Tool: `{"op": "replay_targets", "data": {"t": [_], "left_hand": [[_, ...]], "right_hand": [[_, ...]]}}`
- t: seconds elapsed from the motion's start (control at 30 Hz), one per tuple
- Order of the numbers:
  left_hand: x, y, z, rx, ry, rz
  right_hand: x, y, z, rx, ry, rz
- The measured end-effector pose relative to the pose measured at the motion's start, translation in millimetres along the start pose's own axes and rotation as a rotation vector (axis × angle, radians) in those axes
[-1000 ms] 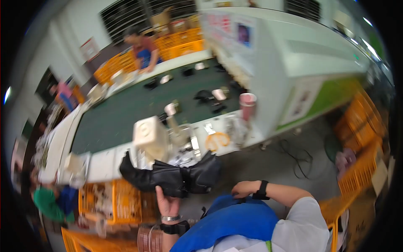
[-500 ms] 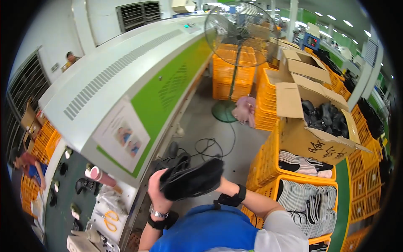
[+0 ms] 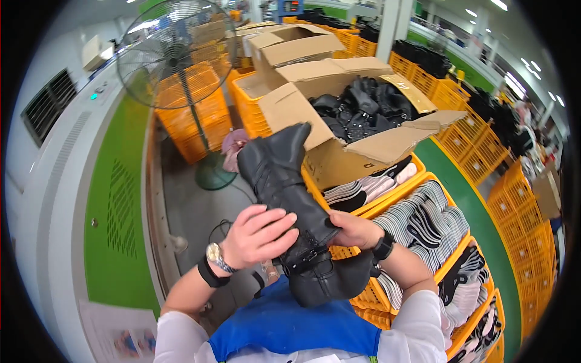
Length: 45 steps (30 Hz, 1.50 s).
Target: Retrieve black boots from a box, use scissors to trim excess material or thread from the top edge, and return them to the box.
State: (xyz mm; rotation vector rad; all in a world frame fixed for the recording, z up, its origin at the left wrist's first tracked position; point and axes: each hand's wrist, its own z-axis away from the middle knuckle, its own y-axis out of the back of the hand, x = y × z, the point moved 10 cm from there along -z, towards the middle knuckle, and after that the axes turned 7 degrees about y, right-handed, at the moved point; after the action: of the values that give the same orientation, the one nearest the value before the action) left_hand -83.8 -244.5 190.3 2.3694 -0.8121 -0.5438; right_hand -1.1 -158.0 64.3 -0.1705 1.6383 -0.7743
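The black boots are up in both hands, in front of the blue apron. The right hand grips their side, thumb on top. The left hand lies on them, fingers stretched out. Their top end shows by the near left corner of a big open box. An orange crate holds striped flat things.

Your bright blue apron, white elbow-length sleeves, silver watch and plain black band on your left wrist, black strap on your right wrist
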Motion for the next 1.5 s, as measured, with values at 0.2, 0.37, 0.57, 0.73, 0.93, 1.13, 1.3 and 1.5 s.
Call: {"op": "replay_targets", "data": {"t": [0.2, 0.37, 0.57, 0.73, 0.93, 1.13, 1.3, 1.5], "left_hand": [[-73, -18, -34, 0.174, -0.342, 0.100], [-114, -51, -84, 0.369, -0.499, 0.274], [-200, -108, -153, 0.335, -0.010, 0.609], [-199, -273, -75, -0.284, 0.073, 0.433], [-203, -282, -59, -0.324, 0.187, 0.457], [-195, -287, -63, -0.411, 0.214, 0.485], [-194, -293, -64, -0.405, 0.218, 0.498], [-197, -303, -62, -0.425, 0.229, 0.496]], "right_hand": [[-81, 2, -33, 0.278, 0.132, 0.149], [-187, 11, -41, 0.771, 0.412, 0.441], [-356, 29, -1, 1.015, 0.797, 0.719], [-487, 90, 34, 1.134, 0.960, 0.953], [-379, 202, -96, 0.760, 0.300, 1.176], [-220, 411, -97, 0.551, -0.618, 1.735], [-284, 390, -92, 0.723, -0.633, 1.340], [-160, 405, -169, 0.151, -0.281, 1.633]]}}
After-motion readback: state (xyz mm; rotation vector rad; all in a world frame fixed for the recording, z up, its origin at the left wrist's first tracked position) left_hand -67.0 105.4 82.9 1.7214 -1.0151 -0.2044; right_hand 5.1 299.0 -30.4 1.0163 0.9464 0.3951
